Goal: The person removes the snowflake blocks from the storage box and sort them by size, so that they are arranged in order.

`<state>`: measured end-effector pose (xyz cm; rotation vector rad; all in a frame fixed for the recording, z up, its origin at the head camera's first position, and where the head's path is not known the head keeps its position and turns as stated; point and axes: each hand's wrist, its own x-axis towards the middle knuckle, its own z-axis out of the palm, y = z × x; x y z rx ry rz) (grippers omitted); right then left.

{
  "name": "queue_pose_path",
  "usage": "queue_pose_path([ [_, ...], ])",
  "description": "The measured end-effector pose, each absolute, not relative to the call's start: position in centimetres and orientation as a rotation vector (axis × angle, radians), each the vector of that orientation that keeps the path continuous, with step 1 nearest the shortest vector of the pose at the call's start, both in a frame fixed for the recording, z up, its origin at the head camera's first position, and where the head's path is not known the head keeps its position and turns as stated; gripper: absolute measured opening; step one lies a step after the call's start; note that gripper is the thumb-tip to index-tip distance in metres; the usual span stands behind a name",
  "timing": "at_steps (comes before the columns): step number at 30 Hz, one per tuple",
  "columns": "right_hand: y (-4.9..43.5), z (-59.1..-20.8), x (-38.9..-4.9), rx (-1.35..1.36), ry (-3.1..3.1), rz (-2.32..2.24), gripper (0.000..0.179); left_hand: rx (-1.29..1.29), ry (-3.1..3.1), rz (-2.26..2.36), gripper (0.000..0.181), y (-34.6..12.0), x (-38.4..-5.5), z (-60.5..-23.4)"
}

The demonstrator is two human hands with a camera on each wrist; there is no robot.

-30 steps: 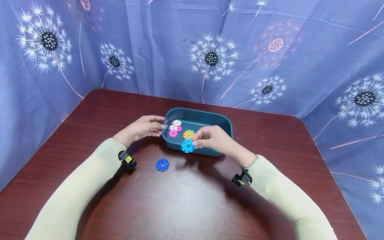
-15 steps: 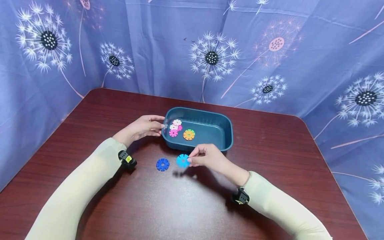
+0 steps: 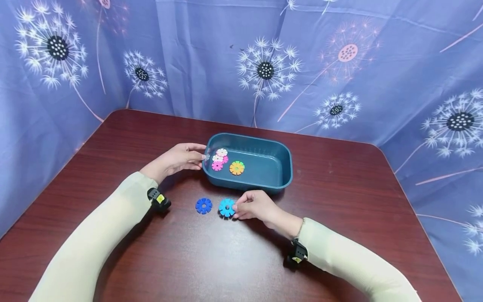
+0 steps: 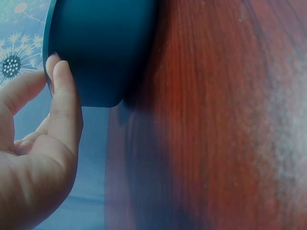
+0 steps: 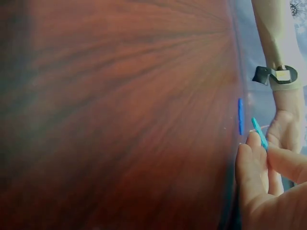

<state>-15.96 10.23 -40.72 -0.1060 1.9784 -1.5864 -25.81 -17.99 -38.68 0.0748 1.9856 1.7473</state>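
Observation:
My right hand pinches a light blue notched plastic disc, a snowflake-shaped building piece, by its right edge. Seen edge-on in the right wrist view, this light blue disc is tilted and close above the tabletop. Just left of it, a dark blue notched disc lies flat on the table. My left hand holds the left end of a dark teal plastic bin, with the thumb at the rim. The left wrist view shows thumb and finger on either side of that bin's rim.
Inside the bin, white and pink notched discs cluster at the left end, with an orange one over a green one beside them. A dark red wooden table carries everything. A blue dandelion-print curtain hangs behind it.
My right hand has brought the light blue disc from over the bin's front edge down and left, close to the tabletop beside the dark blue one. The left hand keeps its hold on the bin.

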Motion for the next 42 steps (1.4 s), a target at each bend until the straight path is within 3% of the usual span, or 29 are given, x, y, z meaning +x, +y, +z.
queue_pose_path([
  [42, 7.8, -40.6, -17.3, -0.023, 2.075, -1.333, 0.014, 0.049, 1.999, 1.729, 0.059, -17.8, -25.8, -38.5],
])
